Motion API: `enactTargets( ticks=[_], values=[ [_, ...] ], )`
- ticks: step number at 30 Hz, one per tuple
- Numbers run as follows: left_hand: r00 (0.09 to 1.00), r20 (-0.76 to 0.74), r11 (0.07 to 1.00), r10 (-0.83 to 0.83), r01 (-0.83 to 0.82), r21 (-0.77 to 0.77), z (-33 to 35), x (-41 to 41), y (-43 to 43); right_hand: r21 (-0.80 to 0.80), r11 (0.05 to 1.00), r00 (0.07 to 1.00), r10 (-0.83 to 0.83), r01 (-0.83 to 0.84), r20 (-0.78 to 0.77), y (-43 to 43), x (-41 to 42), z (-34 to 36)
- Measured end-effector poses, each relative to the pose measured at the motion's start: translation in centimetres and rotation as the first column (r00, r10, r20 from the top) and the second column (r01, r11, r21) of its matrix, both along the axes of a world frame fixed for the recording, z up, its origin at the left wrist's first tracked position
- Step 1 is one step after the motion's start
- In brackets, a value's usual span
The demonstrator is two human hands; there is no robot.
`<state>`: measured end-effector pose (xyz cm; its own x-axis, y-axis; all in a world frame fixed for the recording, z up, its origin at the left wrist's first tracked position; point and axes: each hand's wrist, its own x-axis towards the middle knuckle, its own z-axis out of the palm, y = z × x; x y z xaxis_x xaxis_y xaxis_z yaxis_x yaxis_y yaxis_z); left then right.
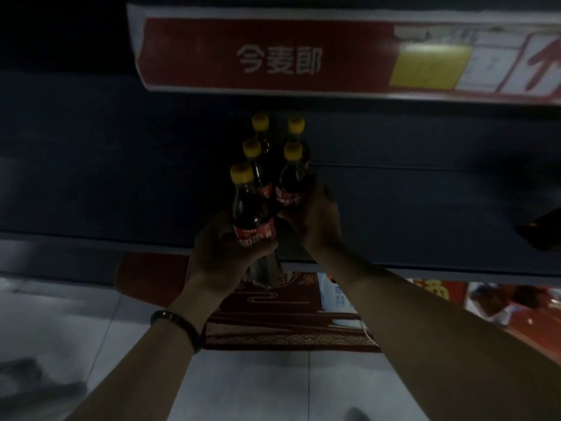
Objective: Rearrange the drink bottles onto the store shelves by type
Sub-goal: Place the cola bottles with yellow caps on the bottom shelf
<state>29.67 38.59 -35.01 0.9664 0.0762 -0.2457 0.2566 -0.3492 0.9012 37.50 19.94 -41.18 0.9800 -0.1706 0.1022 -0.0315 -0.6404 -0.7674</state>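
Observation:
Several dark cola bottles with yellow caps and red labels stand close together over a dim shelf [425,214]. My left hand [221,256] grips the nearest cola bottle [250,208] around its red label, just in front of the shelf edge. My right hand [312,217] holds a second cola bottle [290,183] by its lower body, on the shelf. Behind them are three more cola bottles [260,132], in two rows. The bottoms of the bottles are hidden in shadow.
A red shelf-edge strip [273,59] with white characters and yellow price tags runs overhead. Below the shelf edge lie red patterned boxes [288,323] and a light blue package [337,296] on a pale tiled floor [91,329]. A dark object [543,232] sits at the right.

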Motion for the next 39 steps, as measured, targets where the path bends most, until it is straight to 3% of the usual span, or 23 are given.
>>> enactTargets(
  ticks=[6,9,12,15,19,22,26,31,39],
  values=[
    [0.995,0.056,0.996,-0.078,0.075,0.050,0.3,0.3,-1.1,0.045,0.996,0.997,0.077,-0.076,-0.021,-1.1,-0.9,0.1],
    [0.992,0.069,0.994,-0.101,0.098,0.044,0.7,0.4,-1.7,0.057,0.989,0.985,0.132,-0.139,0.112,-2.9,-3.4,0.4],
    [0.982,0.107,0.988,-0.154,0.150,0.047,1.4,0.8,-2.8,0.148,0.913,0.921,0.360,-0.381,0.152,-4.6,-6.6,2.0],
    [0.966,0.141,0.976,-0.215,0.215,0.019,2.1,0.9,-4.6,0.035,0.858,0.857,0.509,-0.512,0.078,-5.3,-7.7,1.8],
    [0.923,0.238,0.951,-0.304,0.308,0.021,2.3,1.6,-7.5,0.035,0.916,0.914,0.397,-0.401,0.083,-6.4,-6.1,0.7],
    [0.923,0.303,0.967,-0.238,0.254,-0.013,1.2,2.1,-9.1,0.100,0.954,0.960,0.280,-0.282,0.027,-7.9,-4.3,-0.2],
    [0.951,0.278,0.977,-0.138,0.083,0.198,-2.3,2.4,-9.5,0.099,0.982,0.985,0.166,-0.162,-0.037,-10.4,-0.4,-1.0],
    [0.977,0.129,0.921,-0.169,0.110,0.372,-4.5,3.1,-9.8,0.069,0.985,0.983,0.167,-0.161,-0.079,-11.5,3.8,-1.3],
    [0.974,0.166,0.909,-0.158,0.078,0.409,-6.1,2.9,-10.9,0.096,0.978,0.977,0.195,-0.186,-0.088,-10.6,6.4,-2.6]
  ],
)
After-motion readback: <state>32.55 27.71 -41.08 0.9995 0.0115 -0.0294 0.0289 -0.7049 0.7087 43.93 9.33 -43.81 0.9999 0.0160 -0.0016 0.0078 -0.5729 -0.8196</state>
